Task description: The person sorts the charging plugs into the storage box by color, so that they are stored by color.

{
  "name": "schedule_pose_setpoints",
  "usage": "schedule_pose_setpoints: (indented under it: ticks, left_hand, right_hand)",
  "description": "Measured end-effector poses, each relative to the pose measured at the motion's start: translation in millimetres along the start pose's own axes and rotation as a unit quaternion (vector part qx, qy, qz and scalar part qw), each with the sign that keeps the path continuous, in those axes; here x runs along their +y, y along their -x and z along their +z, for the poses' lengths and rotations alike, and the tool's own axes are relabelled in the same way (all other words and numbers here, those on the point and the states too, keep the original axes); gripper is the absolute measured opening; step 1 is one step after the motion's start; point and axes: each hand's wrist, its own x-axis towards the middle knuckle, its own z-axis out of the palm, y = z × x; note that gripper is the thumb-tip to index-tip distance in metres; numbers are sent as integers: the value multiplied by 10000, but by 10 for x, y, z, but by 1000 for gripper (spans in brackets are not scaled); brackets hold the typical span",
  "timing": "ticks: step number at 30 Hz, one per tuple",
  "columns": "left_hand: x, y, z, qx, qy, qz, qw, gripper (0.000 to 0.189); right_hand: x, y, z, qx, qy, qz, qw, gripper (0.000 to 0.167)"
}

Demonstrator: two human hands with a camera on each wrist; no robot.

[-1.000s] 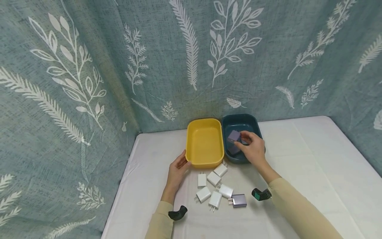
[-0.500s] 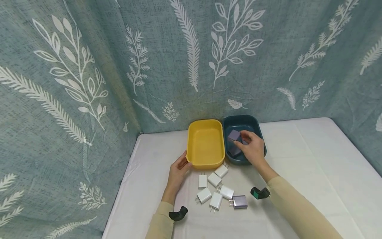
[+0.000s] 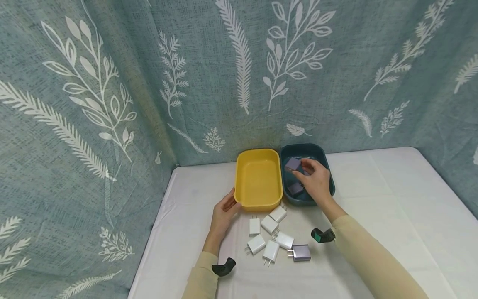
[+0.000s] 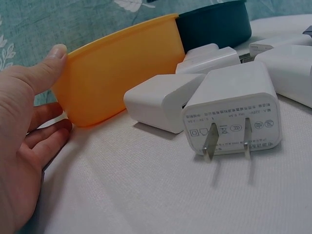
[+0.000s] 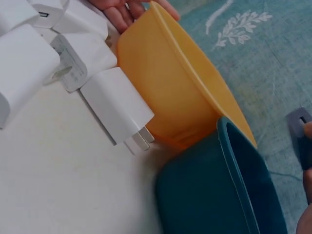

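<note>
My right hand [image 3: 316,178] pinches a purple charger [image 3: 292,164] over the dark blue bin [image 3: 329,192]. That charger also shows at the edge of the right wrist view [image 5: 299,134]. Below it another purple charger [image 3: 296,189] lies in the bin, and the hand partly hides a further one. My left hand [image 3: 223,218] touches the near left corner of the yellow bin [image 4: 117,68], thumb near the rim and relaxed fingers lower down the wall. In front of the bins lie several white chargers [image 3: 270,251] and one purple charger [image 3: 300,252], their prongs showing.
The two bins stand side by side at the back of the white-covered table [image 3: 377,199], close to a patterned green curtain [image 3: 209,83]. A black wrist device sits by each sleeve, one left [image 3: 224,267] and one right [image 3: 323,235].
My right hand has risen slightly with the purple charger, away from the near end of the blue bin. The charger lying beneath now shows more fully. My left hand stays at the yellow bin.
</note>
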Motion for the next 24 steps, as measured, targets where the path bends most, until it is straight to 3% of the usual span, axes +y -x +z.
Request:
schedule_pose_setpoints:
  ticks: [14,21,24]
  left_hand:
    - [-45,-4,-9,25,-92,90,9999,60]
    - [-292,-109,-4,121,53,113,9998,60]
    - [-329,-123,4,192,-6,191,9996,59]
  right_hand:
    - [69,55,-116,-177,-154,-284,9993,40]
    - [78,148,-179,-229,-62,-385,9990,37]
    - [83,172,-193,-264,7,-466,9986,36]
